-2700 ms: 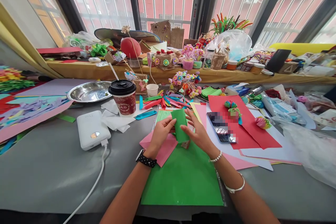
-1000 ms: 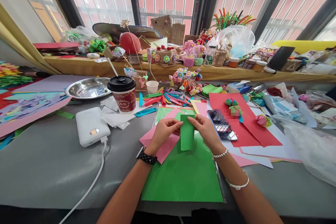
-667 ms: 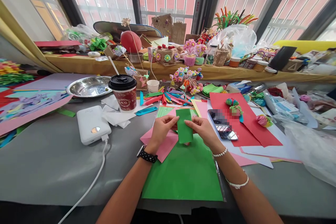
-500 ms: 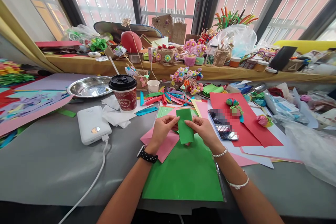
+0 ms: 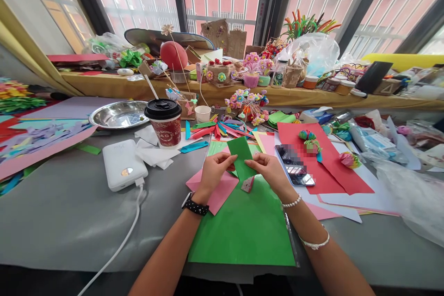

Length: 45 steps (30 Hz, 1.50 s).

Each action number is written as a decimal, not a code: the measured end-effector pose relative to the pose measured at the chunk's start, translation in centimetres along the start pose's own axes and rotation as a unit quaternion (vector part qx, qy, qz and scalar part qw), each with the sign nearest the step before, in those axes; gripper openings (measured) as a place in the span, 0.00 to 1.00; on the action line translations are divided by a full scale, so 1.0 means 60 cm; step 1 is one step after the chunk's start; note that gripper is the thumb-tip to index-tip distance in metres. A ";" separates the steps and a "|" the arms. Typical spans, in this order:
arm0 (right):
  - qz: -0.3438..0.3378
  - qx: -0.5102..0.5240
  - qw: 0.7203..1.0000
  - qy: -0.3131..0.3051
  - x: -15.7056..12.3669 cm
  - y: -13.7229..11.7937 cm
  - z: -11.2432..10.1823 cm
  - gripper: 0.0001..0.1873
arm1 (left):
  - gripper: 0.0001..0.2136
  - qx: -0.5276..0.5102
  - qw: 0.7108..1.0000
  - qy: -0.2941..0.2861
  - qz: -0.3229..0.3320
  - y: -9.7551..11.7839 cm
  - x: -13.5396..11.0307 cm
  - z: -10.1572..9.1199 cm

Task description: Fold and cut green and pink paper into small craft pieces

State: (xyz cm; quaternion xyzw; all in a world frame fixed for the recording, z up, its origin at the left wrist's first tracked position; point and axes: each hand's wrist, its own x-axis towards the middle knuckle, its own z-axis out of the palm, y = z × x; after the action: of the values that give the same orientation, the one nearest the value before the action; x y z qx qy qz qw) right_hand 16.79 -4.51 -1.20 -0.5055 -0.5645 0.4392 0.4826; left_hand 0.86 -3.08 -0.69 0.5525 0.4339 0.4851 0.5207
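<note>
Both of my hands pinch a small folded piece of green paper [image 5: 241, 157] just above the table. My left hand [image 5: 214, 172], with a black watch at the wrist, grips its left edge. My right hand [image 5: 268, 172], with a pearl bracelet, grips its right edge. Under the hands lies a large green sheet [image 5: 244, 229], and a pink sheet [image 5: 218, 192] pokes out to its left. A small patterned scrap [image 5: 247, 184] rests on the green sheet just below the folded piece.
A phone [image 5: 294, 164] lies on red paper [image 5: 333, 166] to the right. To the left are a white power bank [image 5: 123, 164] with its cable, a lidded coffee cup [image 5: 164, 122] and a steel bowl [image 5: 118, 114]. Paper strips, paper flowers and craft clutter fill the far side and windowsill.
The folded green piece has been turned and tilted between my fingers and now stands shorter. The small patterned scrap beneath it has come into view. My hands stay in the same spot.
</note>
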 end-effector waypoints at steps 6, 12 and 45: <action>-0.009 0.008 1.000 0.014 0.000 0.003 0.002 0.16 | 0.11 -0.006 1.000 0.007 0.009 0.001 0.000 0.001; 0.012 0.047 0.998 0.036 -0.001 -0.007 0.000 0.15 | 0.11 -0.023 1.000 0.018 -0.003 0.005 0.001 -0.001; -0.158 -0.199 0.948 -0.192 -0.020 -0.044 -0.019 0.12 | 0.11 0.310 0.923 -0.188 0.125 0.045 -0.030 -0.036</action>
State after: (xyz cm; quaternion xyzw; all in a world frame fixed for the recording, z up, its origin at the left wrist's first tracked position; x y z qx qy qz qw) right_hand 17.58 -5.94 1.43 -0.4018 -0.7952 0.3247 0.3175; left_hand -1.63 -4.76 1.79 0.8171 0.3847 0.2745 0.3302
